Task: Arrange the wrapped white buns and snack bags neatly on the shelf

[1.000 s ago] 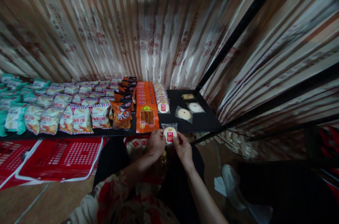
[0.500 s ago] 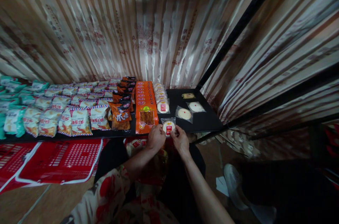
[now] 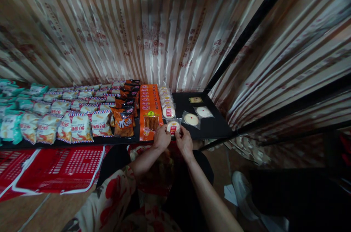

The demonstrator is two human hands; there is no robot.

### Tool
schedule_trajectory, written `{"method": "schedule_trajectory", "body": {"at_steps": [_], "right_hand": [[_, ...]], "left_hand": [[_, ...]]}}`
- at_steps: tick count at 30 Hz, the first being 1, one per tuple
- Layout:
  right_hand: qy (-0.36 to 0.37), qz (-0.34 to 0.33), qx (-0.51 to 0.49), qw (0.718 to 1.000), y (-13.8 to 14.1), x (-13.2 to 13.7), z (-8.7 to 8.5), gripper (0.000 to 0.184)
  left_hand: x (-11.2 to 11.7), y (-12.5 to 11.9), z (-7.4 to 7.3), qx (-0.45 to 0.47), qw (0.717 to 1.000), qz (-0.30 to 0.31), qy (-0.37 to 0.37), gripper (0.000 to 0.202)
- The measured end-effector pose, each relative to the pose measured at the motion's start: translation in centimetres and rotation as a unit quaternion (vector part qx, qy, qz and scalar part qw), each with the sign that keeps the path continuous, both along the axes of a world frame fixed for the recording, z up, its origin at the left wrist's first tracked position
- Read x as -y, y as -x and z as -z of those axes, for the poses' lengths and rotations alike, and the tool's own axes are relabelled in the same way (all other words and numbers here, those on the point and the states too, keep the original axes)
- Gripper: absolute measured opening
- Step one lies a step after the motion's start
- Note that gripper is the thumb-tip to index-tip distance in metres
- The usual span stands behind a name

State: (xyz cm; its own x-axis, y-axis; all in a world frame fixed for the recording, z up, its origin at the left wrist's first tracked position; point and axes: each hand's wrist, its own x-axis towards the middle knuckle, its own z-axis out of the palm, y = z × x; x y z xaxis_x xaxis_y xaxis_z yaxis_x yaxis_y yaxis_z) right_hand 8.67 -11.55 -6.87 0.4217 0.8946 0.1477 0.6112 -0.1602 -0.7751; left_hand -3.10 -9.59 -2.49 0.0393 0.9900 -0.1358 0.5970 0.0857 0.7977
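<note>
Clear-wrapped round cake (image 3: 173, 128), its red label showing, sits between both hands at the near edge of the black tabletop (image 3: 212, 129); from my head view I cannot tell whether it touches the surface or is held just above it. I have the left hand (image 3: 162, 138) on its rim at about eight o'clock and the right hand (image 3: 184, 140) at about four, the fingers of each drawn in to a narrow pinch on the cake's wrapper. I see nothing else in either hand.

I judge it light and probably crumbly, its film slick and the loose margins floppy, so I would favour a gentle grip on opposite sides, close to the rim, over any pressure on the face.

Outward from it, a row of matching wrapped cakes (image 3: 168, 104) overlaps away toward twelve o'clock. Two plainer wrapped rounds (image 3: 191, 119) lie at two, with a small flat packet (image 3: 195, 99) beyond them at one. Overlapping orange packs (image 3: 150, 111) run at ten, then orange-and-black bags (image 3: 124, 124) and white bags (image 3: 81, 128) toward nine. Farther out, a red basket (image 3: 82, 162) is below the tabletop at eight, and a striped curtain (image 3: 153, 34) hangs at twelve.
</note>
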Motion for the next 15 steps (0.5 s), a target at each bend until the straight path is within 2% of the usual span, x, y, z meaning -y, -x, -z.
{"method": "schedule_trajectory", "body": {"at_steps": [8,15], "right_hand": [[-0.039,0.001,0.016,0.999,0.9,-1.7,0.1,0.049],[-0.063,-0.006,-0.002,0.998,1.3,-3.1,1.0,0.053]], "left_hand": [[-1.5,-0.1,0.3,-0.010,1.000,-0.004,0.005,0.031],[-2.9,-0.4,0.1,-0.015,1.000,-0.017,0.010,0.035]]}}
